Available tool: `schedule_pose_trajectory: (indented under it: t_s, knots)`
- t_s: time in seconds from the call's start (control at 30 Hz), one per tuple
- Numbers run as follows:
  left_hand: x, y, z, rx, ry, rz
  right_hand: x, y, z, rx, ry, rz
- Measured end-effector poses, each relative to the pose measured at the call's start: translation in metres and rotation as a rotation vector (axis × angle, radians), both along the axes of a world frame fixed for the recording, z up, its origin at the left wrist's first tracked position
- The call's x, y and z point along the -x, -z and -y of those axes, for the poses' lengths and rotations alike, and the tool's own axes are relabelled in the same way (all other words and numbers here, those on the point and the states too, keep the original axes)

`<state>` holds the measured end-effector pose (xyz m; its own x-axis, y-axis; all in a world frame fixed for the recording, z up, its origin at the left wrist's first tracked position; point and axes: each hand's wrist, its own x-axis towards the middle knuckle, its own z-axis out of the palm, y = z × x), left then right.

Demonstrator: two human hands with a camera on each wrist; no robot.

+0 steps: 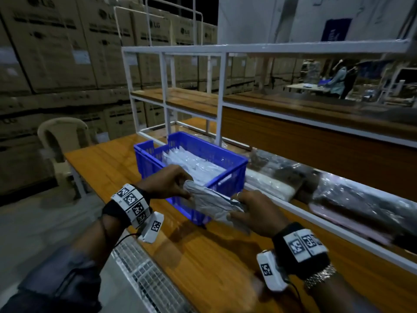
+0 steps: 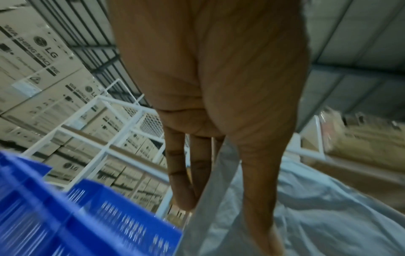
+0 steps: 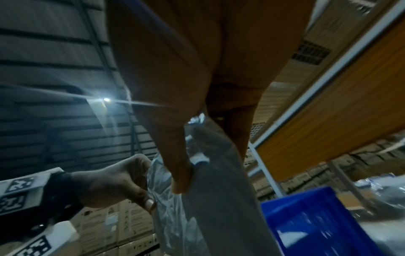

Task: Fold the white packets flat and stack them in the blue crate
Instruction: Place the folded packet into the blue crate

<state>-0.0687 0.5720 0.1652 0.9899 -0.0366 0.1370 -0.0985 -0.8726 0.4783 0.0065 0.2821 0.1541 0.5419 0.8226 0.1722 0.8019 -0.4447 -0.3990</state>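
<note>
A white plastic packet (image 1: pixel 212 203) hangs in the air above the near corner of the blue crate (image 1: pixel 228 177). My left hand (image 1: pixel 171 181) pinches its left end between thumb and fingers. Its right end is pinched by my right hand (image 1: pixel 252 211). In the left wrist view the packet (image 2: pixel 306 216) spreads out under my thumb, with the crate (image 2: pixel 76 216) at lower left. The right wrist view shows the packet (image 3: pixel 214 199) pinched under my thumb, the left hand (image 3: pixel 118 183) on its far end and the crate (image 3: pixel 317 221) beside it. Several white packets (image 1: pixel 191 163) lie stacked inside the crate.
The crate sits on a wooden table (image 1: pixel 203 263). A white metal shelf frame (image 1: pixel 171 91) rises right behind it. More plastic-wrapped goods (image 1: pixel 327 190) lie on the ledge to the right. A plastic chair (image 1: pixel 61 141) and stacked cartons (image 1: pixel 56 53) stand at the left.
</note>
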Motion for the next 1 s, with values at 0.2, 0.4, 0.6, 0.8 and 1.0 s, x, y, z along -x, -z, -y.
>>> schedule_pose_trajectory:
  t_s: [0.2,0.4,0.6,0.8,1.0]
  knots:
    - [-0.056,-0.030,-0.111,0.054,0.027,0.055,-0.046,-0.030,-0.109,0.026,0.023,0.206]
    - [-0.138,-0.051,-0.244,-0.071,0.132,-0.015,-0.114,-0.054,-0.232,0.052,0.146,0.164]
    - [-0.229,-0.052,-0.335,-0.318,0.179,-0.086,-0.184,-0.045,-0.338,0.137,0.259,0.166]
    - [-0.300,-0.027,-0.351,-0.755,0.307,-0.228,-0.242,0.016,-0.405,0.160,0.297,-0.030]
    - [-0.365,0.022,-0.359,-0.874,0.323,-0.483,-0.284,0.074,-0.443,0.076,0.396,-0.171]
